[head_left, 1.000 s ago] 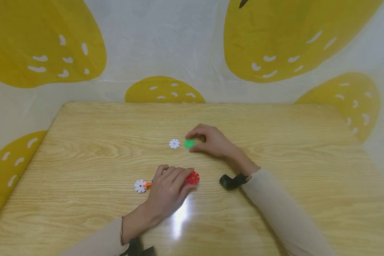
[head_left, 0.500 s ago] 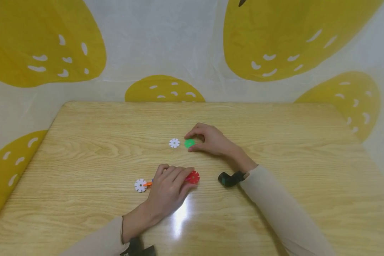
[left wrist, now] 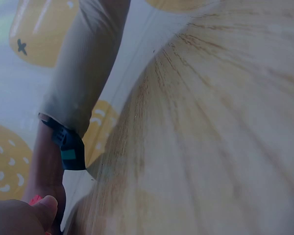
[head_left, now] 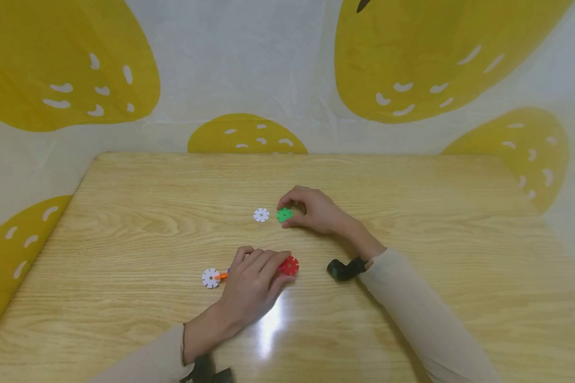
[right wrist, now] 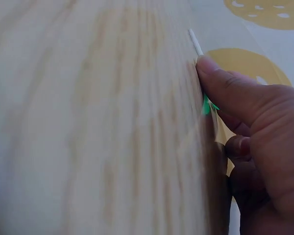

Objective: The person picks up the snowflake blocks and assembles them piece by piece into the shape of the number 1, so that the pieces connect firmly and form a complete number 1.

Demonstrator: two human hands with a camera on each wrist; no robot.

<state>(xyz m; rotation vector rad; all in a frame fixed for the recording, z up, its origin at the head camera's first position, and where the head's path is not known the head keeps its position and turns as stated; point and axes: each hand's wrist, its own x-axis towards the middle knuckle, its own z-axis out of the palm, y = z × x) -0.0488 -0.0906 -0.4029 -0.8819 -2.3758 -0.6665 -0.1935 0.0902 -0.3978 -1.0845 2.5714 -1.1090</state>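
On the wooden table (head_left: 412, 202) my right hand (head_left: 316, 210) pinches a small green notched disc (head_left: 284, 215) between thumb and curled fingers; the green disc (right wrist: 206, 105) shows edge-on by the thumb in the right wrist view. A white notched disc (head_left: 261, 215) lies flat just left of it. Nearer to me, my left hand (head_left: 254, 282) rests curled over a joined piece: a red disc (head_left: 289, 265) sticks out at the fingertips, and an orange part (head_left: 220, 276) with a white disc (head_left: 210, 277) sticks out on the left. The middle of that piece is hidden under the hand.
A white cloth with big yellow shapes (head_left: 249, 80) hangs behind and around the table. Black wrist cameras sit on both wrists (head_left: 345, 268). Bare wood spreads to the left, right and far edge (head_left: 287, 155).
The green disc has tipped slightly in the right fingers, which have closed in on it. The left hand and its piece have stayed put.
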